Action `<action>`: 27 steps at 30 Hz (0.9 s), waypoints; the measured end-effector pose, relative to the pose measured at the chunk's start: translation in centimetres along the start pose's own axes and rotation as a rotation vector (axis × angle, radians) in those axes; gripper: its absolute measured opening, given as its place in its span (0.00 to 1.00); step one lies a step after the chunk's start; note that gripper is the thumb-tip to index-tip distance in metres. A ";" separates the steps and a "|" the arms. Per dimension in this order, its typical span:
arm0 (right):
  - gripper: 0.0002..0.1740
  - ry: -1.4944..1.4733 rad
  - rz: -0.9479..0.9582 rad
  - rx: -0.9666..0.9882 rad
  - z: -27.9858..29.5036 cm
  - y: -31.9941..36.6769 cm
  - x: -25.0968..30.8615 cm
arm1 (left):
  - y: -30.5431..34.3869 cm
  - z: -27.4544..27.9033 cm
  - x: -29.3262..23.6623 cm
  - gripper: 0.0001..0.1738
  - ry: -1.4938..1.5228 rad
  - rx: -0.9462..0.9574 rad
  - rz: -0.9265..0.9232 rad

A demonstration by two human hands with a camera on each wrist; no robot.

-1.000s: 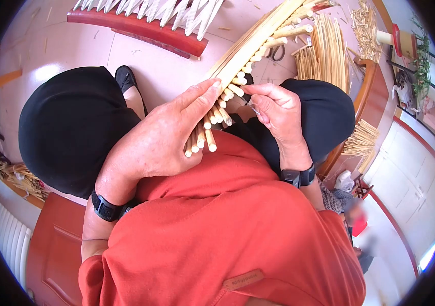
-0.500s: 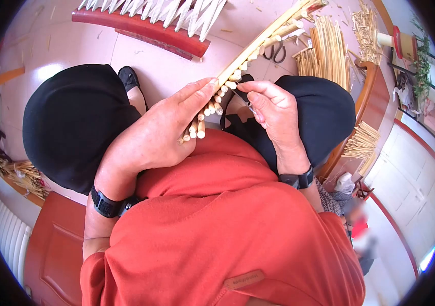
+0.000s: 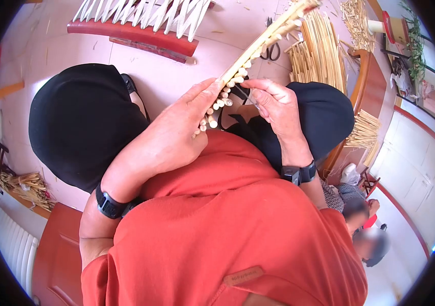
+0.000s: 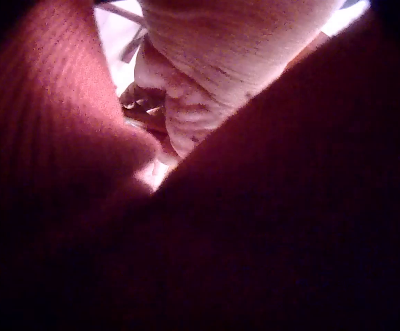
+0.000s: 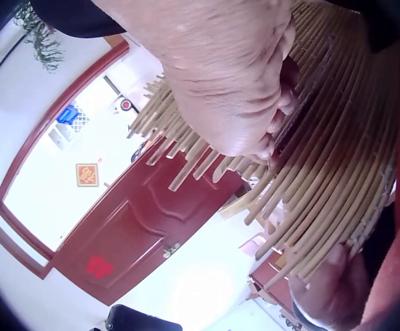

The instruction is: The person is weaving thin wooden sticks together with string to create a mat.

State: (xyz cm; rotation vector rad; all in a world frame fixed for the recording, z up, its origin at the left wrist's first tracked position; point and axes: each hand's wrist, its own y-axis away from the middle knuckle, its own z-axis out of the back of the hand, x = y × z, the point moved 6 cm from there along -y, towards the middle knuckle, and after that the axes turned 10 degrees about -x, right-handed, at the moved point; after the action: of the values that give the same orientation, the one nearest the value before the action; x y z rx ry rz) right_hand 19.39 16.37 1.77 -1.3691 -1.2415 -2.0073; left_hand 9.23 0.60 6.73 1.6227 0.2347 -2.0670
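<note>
- L hand (image 3: 169, 127): curled round nr end of a fanned mat of slim, round, straw-coloured rods (image 3: 256, 49), firm grip; some fingers hidden.
- R hand (image 3: 277, 107): thumb & forefinger pinched tog. on a thin pale strand (image 3: 251, 95), just beside rod ends; exact type too small to tell.
- Mat: in front of torso, btwn black-clothed knees (image 3: 87, 122), slanting up & away to R; rod ends staggered.
- Orange-red cloth top (image 3: 238, 219) right behind hands.
- Pale pink tiled floor (image 3: 151, 76): black-handled scissors (image 3: 270, 50) beyond mat, big straw-coloured stalk pile (image 3: 322, 51) nr R knee, red wooden frame w/ white zigzag cords (image 3: 133, 36) far L.
</note>
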 end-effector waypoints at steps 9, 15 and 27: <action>0.12 -0.214 -0.049 0.093 -3.9 1.4 -1.3 | 2.1 3.7 -2.5 0.36 -0.293 -0.053 -0.175; 0.09 -0.242 -0.024 0.152 -6.3 1.3 -2.2 | 4.9 4.6 -2.2 0.39 -0.368 -0.154 0.034; 0.12 -0.392 -0.132 0.007 -3.9 3.9 -3.8 | 7.2 1.7 2.8 0.64 0.088 0.145 -0.002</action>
State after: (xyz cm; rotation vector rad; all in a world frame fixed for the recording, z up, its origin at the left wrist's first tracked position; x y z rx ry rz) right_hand 21.83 10.58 -0.37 -1.7792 -1.5374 -1.8702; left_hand 10.75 -7.06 5.72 1.8024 0.1188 -2.0573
